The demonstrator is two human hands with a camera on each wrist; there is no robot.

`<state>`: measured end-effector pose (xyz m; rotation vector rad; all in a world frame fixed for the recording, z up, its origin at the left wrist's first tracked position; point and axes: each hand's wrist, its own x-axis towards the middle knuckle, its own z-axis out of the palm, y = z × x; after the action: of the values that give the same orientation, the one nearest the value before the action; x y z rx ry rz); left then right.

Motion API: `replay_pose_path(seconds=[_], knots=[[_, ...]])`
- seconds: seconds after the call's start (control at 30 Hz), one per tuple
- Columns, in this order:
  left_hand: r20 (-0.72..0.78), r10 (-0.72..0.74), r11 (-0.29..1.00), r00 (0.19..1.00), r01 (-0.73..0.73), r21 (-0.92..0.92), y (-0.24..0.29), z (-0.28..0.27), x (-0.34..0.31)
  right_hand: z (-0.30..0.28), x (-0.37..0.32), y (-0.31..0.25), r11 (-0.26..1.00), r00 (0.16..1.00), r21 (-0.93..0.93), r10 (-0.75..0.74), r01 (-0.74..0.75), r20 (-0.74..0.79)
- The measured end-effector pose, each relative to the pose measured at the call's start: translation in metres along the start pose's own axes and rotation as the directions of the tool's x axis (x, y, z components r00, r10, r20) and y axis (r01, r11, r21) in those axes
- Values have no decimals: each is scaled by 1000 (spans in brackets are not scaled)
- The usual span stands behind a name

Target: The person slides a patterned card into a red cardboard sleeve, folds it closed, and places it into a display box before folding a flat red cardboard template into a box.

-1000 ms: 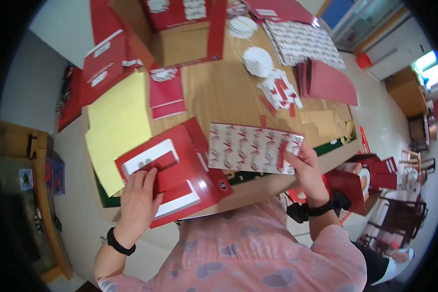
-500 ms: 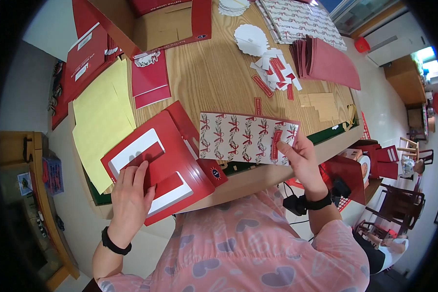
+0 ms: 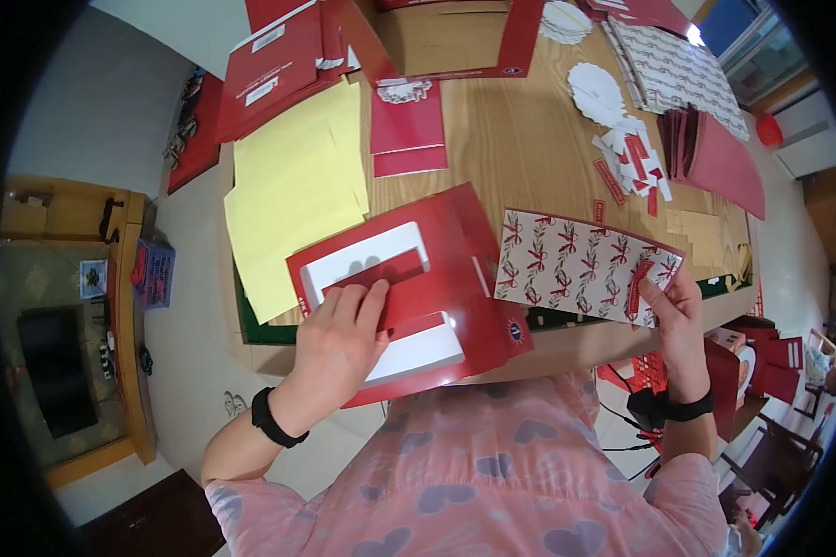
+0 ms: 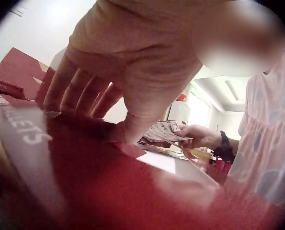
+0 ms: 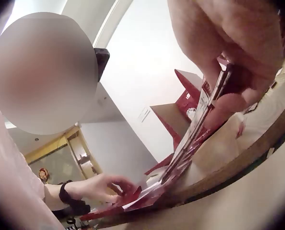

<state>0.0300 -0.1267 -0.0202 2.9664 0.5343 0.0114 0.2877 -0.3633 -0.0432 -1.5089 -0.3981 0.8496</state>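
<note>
In the head view, my right hand [image 3: 680, 320] pinches the right end of a printed money wallet [image 3: 567, 265], its thumb on top beside a small red label [image 3: 637, 290]. Red bows and green sprigs pattern the wallet's white face. Seen edge-on in the right wrist view, the wallet [image 5: 192, 132] shows thin layers. My left hand [image 3: 336, 345] rests on a flat red printed box [image 3: 478, 320] with two white window areas, fingertips at the red band between them. Its fingers [image 4: 77, 91] reach down to the red surface in the left wrist view.
Yellow sheets [image 3: 297, 186] and a dark pink wallet [image 3: 409, 125] lie beyond the box. An open red carton [image 3: 446, 42] stands at the back. Rightward are loose labels [image 3: 633, 158], white scalloped tags [image 3: 596, 93], patterned wallets [image 3: 683, 70] and folded red wallets [image 3: 720, 158].
The head view has swung left, so the table appears farther right. My right hand keeps its pinch on the patterned wallet, and my left hand stays on the red box.
</note>
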Motion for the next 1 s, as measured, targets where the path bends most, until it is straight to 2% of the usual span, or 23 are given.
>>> replay_pose_path(seconds=[0.07,0.17,0.3,0.5,0.63,0.83,1.0], knots=[[34,-13,999,999,14,-30,1,-2,0,5,3,-3,998,999,-62,-7,10,46],[13,-14,1000,1000,14,-12,0,2,1,10,5,-9,983,961,-124,163,-138,224],[49,-9,1000,999,9,3,0,7,1,19,14,-9,959,908,-129,280,-251,312],[62,10,1000,998,-10,-4,-1,12,0,22,25,-11,937,863,-216,339,-274,376],[72,10,1000,997,-9,-17,-1,11,0,24,30,-8,935,842,-214,349,-283,411],[79,-3,999,997,6,-40,4,8,1,39,31,2,943,811,-111,327,-314,485],[47,-29,996,998,33,-77,8,3,1,56,26,8,964,820,-98,261,-246,509]])
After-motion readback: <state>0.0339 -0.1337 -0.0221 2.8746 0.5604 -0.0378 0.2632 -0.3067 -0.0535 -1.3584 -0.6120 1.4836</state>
